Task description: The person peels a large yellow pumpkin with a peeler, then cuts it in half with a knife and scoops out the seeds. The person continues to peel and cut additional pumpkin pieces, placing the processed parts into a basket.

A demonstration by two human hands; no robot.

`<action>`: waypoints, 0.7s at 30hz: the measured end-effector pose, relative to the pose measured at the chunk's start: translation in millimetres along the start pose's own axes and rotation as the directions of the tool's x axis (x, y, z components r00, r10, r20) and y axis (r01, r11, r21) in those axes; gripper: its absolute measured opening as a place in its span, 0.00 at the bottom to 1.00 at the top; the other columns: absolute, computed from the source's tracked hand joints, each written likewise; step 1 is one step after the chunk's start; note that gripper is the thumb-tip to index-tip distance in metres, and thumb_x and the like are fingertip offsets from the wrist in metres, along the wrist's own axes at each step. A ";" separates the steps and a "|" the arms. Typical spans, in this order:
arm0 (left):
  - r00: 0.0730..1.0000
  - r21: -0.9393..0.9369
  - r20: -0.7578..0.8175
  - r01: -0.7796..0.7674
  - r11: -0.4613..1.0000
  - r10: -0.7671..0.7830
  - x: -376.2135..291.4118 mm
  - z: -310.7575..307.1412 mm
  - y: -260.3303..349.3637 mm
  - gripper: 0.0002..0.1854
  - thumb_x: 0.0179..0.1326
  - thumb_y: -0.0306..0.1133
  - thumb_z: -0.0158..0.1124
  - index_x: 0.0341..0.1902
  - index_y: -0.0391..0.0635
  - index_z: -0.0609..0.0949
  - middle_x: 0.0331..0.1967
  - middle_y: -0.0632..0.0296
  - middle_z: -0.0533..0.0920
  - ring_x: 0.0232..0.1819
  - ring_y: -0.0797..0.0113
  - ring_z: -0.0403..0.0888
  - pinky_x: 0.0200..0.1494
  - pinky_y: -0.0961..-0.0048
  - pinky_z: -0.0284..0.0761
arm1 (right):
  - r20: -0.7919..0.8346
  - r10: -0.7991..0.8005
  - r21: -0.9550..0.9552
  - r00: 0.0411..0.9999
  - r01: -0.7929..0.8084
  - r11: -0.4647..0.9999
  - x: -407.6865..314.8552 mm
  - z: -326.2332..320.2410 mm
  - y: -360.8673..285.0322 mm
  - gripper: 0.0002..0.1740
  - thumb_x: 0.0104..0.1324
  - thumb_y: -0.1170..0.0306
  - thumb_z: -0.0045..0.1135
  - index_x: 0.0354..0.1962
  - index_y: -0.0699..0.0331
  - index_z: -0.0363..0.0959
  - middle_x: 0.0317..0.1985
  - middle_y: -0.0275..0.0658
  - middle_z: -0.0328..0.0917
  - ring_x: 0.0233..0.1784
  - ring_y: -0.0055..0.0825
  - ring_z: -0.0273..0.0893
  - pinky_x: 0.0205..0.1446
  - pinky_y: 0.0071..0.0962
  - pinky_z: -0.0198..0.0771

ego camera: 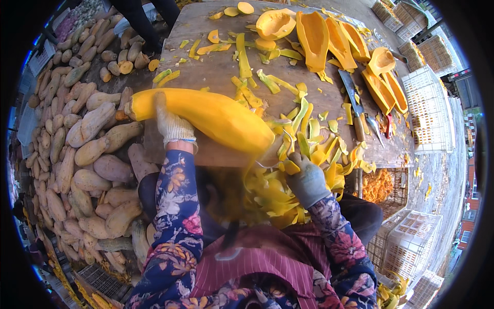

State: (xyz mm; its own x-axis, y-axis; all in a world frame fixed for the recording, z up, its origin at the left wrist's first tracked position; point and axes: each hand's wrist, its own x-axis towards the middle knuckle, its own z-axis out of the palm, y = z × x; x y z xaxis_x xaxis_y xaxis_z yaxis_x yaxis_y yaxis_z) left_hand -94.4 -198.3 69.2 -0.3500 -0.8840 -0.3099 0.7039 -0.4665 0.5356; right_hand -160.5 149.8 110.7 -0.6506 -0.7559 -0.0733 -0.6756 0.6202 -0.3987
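A long, peeled yellow squash [216, 116] lies across the near edge of the wooden table [216, 73], its stem end to the left. My left hand [173, 125], in a white knit glove, grips it near that narrower end. In my grey-gloved right hand [308, 179] is a peeler with a bent metal frame [268, 166], close to the squash's thick right end. A blurred strip of peel [247, 175] hangs below that end. Yellow-green peelings [278, 197] are heaped beneath and around my right hand, hiding part of the peeler's handle.
Hollowed squash halves [312, 40] line the table's far right. A cleaver [352, 90], a small knife [374, 129] and a red-handled tool [388, 125] lie nearby. Unpeeled squashes [92, 181] cover the ground leftward. Plastic crates [428, 112] stand right. A person's legs [142, 19] are beyond.
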 end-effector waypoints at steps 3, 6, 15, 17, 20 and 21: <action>0.999 0.033 -0.023 -0.033 0.999 0.034 0.7 1.6 -1.5 0.27 0.68 0.45 0.70 0.65 0.46 0.75 0.56 0.57 0.82 0.57 0.54 0.81 0.63 0.53 0.78 | -0.061 -0.185 -0.042 0.981 0.182 0.982 28.9 3.9 -21.8 0.16 0.66 0.65 0.62 0.48 0.58 0.70 0.39 0.48 0.80 0.38 0.48 0.85 0.40 0.46 0.80; 0.995 0.042 -0.052 -0.081 0.996 0.083 2.8 -0.1 -0.5 0.27 0.67 0.42 0.71 0.65 0.46 0.75 0.55 0.57 0.82 0.54 0.55 0.82 0.59 0.53 0.81 | 0.013 -0.154 -0.106 0.988 0.154 0.982 43.7 5.8 -17.4 0.16 0.64 0.67 0.63 0.48 0.58 0.69 0.39 0.48 0.80 0.39 0.49 0.85 0.41 0.46 0.80; 0.981 0.084 -0.124 -0.140 0.987 0.150 -5.1 -0.4 3.1 0.32 0.63 0.42 0.76 0.66 0.46 0.75 0.53 0.55 0.83 0.49 0.54 0.85 0.54 0.53 0.85 | -0.065 0.323 -0.074 0.944 -0.328 0.942 16.2 -22.3 88.5 0.22 0.64 0.63 0.65 0.53 0.58 0.70 0.35 0.53 0.85 0.41 0.56 0.83 0.44 0.51 0.78; 0.983 0.108 -0.101 -0.143 0.984 0.154 -12.3 -1.9 5.6 0.32 0.63 0.45 0.76 0.65 0.44 0.75 0.53 0.52 0.84 0.49 0.50 0.86 0.56 0.52 0.84 | -0.038 0.326 -0.104 0.945 -0.328 0.939 30.8 -28.9 97.6 0.28 0.66 0.58 0.63 0.60 0.58 0.68 0.45 0.56 0.83 0.45 0.57 0.83 0.50 0.52 0.76; 0.994 -0.015 -0.093 0.050 0.999 -0.051 -23.8 -13.3 11.4 0.30 0.65 0.49 0.72 0.65 0.44 0.77 0.61 0.51 0.83 0.57 0.50 0.84 0.66 0.49 0.77 | -0.253 0.145 -0.193 0.957 -0.197 0.961 48.0 -40.7 117.6 0.38 0.68 0.51 0.62 0.69 0.59 0.64 0.56 0.54 0.79 0.58 0.56 0.78 0.59 0.50 0.75; 0.992 -0.041 -0.034 0.122 0.992 -0.123 -27.8 -19.6 15.9 0.31 0.66 0.49 0.72 0.65 0.43 0.76 0.62 0.49 0.82 0.59 0.48 0.83 0.68 0.48 0.76 | -0.288 0.136 -0.217 0.948 -0.203 0.955 54.9 -46.7 129.7 0.37 0.69 0.50 0.61 0.69 0.58 0.65 0.59 0.50 0.77 0.60 0.55 0.76 0.62 0.48 0.73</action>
State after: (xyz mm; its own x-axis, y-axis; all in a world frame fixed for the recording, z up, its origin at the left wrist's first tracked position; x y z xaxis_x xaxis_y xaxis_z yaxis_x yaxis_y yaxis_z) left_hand -61.3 -180.5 71.0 -0.4127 -0.8181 -0.4005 0.6809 -0.5691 0.4610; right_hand -300.0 198.5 97.7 -0.8087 -0.5713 0.1398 -0.5880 0.7913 -0.1675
